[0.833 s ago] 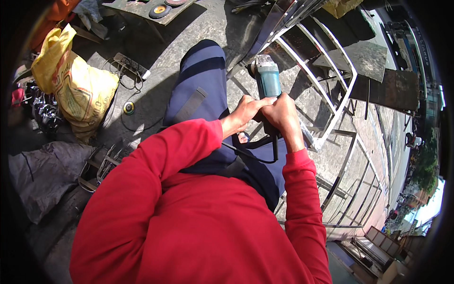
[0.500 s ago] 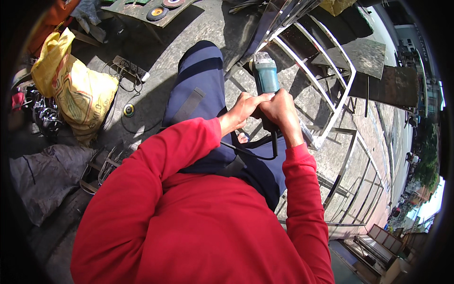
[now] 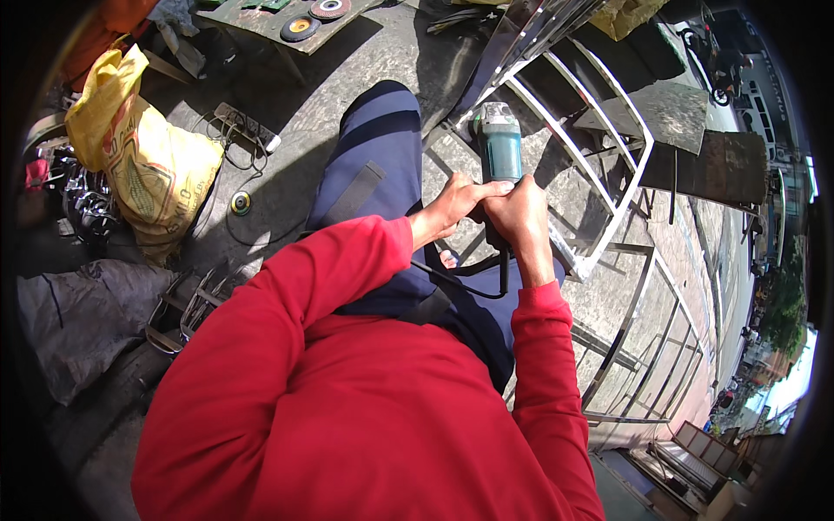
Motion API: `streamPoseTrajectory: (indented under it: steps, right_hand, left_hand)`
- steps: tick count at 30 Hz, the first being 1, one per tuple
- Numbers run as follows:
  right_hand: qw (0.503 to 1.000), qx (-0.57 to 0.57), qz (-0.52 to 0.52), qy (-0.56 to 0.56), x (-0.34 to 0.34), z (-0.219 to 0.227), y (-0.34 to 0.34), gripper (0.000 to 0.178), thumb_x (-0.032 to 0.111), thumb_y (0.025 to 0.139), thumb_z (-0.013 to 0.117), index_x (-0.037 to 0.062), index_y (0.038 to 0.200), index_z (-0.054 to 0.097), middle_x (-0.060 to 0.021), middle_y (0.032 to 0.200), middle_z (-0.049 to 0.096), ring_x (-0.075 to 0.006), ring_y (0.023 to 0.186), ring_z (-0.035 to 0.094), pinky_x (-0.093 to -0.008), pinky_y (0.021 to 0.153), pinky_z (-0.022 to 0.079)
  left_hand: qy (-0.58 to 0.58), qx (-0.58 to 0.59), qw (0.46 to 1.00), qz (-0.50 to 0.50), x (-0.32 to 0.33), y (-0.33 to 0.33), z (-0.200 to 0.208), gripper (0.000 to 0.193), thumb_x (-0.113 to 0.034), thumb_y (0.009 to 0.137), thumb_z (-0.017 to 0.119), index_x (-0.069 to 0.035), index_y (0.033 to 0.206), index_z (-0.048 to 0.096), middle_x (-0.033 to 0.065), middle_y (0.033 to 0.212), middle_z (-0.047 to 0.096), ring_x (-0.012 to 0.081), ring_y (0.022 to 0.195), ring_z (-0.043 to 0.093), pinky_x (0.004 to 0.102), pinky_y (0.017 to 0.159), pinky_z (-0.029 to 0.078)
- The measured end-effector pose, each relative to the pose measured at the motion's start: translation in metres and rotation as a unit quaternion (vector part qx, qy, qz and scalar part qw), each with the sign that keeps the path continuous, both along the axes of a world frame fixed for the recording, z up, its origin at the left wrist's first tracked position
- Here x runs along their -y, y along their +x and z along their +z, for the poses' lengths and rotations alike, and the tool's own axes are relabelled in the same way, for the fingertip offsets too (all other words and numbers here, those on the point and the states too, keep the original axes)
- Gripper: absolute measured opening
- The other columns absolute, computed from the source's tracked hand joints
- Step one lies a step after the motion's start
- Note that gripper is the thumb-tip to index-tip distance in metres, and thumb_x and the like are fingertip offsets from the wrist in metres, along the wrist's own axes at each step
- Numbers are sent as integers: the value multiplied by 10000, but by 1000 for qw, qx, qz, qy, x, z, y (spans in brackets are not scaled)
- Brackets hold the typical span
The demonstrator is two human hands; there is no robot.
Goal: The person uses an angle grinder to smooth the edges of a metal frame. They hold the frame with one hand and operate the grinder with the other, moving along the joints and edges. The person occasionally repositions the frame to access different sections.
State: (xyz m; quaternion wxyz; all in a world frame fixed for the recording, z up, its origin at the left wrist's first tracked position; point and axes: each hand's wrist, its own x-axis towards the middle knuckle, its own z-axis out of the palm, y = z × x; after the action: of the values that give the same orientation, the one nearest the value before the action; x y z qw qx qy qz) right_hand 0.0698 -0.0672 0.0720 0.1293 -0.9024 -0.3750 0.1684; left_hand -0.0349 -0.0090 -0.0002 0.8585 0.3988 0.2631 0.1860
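Both my hands are closed round the rear of a teal angle grinder (image 3: 501,154) with a grey metal head. My right hand (image 3: 519,213) wraps the dark rear handle from the right. On its left side, my left hand (image 3: 456,207) grips too, its thumb lying across toward the right hand. The grinder's head points away from me, close to the left edge of a welded metal frame (image 3: 546,106) with pale bars. Whether its disc touches the metal I cannot tell. A black cord (image 3: 502,276) hangs from the handle and loops over my thigh.
At left stand a full yellow sack (image 3: 165,174) and a power strip (image 3: 248,126) with tangled cords. A loose grinding disc (image 3: 240,203) lies on the floor. More discs rest on a low table (image 3: 252,30). Another barred frame (image 3: 647,347) lies at right.
The grinder and both hands have shifted slightly right and a little nearer to me in the picture. The surroundings have shifted slightly as well. My grip is the same.
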Motion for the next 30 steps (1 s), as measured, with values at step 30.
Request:
streamPoseTrajectory:
  steps: [30]
  right_hand:
    - [996, -75, 42, -36, -9, 13, 3, 435, 273, 750, 641, -158, 808, 655, -335, 746, 646, -412, 775, 705, -446, 674, 554]
  left_hand:
    - [-66, 0, 997, 36, 7, 0, -3, 385, -369, 838, 742, 3, 749, 695, 64, 655, 644, 113, 525, 589, 244, 475, 409]
